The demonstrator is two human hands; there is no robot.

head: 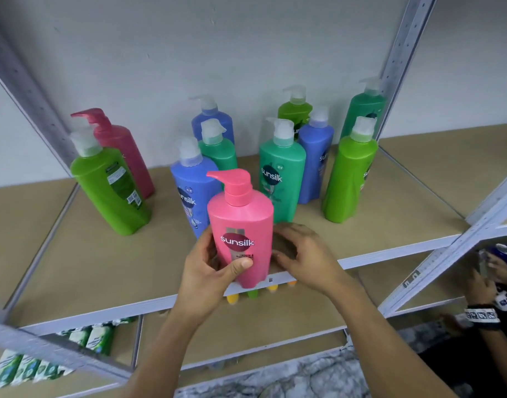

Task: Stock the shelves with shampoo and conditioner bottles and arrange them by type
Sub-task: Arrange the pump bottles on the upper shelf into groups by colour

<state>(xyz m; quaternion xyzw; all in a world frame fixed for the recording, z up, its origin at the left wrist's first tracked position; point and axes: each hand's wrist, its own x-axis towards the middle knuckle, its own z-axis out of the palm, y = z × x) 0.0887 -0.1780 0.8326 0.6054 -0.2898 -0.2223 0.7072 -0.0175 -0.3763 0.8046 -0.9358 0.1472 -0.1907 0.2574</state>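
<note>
Now, left hand (209, 268): your thumb and fingers wrap the pink bottle (243, 225), upright at the shelf (103, 268) front edge.
Right hand (301, 254): your fingers half-curled beside it, contact unclear.

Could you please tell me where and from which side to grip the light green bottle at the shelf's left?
Probably grip the light green bottle round its wide body, below the pump, from the front: it stands on its base, the dark pink bottle stands close behind it, and the narrow pump neck gives less hold.
</note>
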